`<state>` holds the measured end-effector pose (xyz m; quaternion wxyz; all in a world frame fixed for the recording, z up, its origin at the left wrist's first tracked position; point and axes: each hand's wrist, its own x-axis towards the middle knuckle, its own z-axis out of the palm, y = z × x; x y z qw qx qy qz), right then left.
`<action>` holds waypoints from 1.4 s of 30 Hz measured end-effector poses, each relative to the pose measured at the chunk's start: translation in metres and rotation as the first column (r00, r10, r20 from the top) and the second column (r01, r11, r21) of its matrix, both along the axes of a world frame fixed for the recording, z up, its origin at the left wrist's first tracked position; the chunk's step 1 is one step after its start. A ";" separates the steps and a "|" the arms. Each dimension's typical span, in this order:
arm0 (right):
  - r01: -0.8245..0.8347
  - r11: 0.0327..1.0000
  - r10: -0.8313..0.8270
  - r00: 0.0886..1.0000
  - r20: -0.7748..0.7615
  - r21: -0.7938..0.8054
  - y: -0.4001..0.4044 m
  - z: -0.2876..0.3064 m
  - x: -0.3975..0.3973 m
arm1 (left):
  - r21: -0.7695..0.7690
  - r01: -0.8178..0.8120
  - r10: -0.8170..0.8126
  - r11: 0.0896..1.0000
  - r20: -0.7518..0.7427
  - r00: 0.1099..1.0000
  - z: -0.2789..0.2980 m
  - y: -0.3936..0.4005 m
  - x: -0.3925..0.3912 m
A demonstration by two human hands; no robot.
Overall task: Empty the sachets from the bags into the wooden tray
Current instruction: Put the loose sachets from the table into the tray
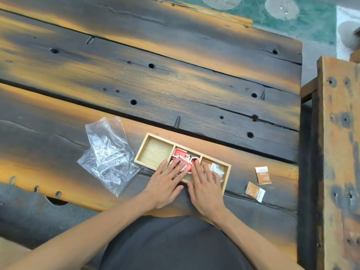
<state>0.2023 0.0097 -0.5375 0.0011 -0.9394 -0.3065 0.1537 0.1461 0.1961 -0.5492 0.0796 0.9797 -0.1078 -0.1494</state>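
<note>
A light wooden tray with three compartments lies on the dark plank table. Its left compartment holds nothing, the middle one holds red sachets, and the right one holds brown and white sachets. My left hand lies flat with straight fingers on the red sachets. My right hand lies flat beside it, fingers spread over the middle and right compartments. Two clear plastic bags lie crumpled to the left of the tray. Two brown and white sachets, one above the other, lie on the table right of the tray.
The plank table stretches far and left, with holes and cracks. A wooden bench runs along the right side past the table's edge. A green patterned floor shows at the top right.
</note>
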 end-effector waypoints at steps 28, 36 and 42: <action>0.062 0.985 -0.053 0.997 -0.059 0.161 -0.107 0.026 0.020 | 0.080 -0.104 0.104 0.991 0.004 0.995 0.034 -0.078 -0.007; 0.317 0.943 -0.302 0.943 -0.140 0.101 -0.192 0.020 0.057 | 0.028 -0.026 0.026 0.999 0.003 1.000 0.037 -0.159 0.024; 0.492 0.864 -0.448 0.850 -0.277 0.112 -0.241 0.005 0.085 | 0.043 0.041 -0.039 0.998 -0.040 0.998 0.034 -0.223 0.057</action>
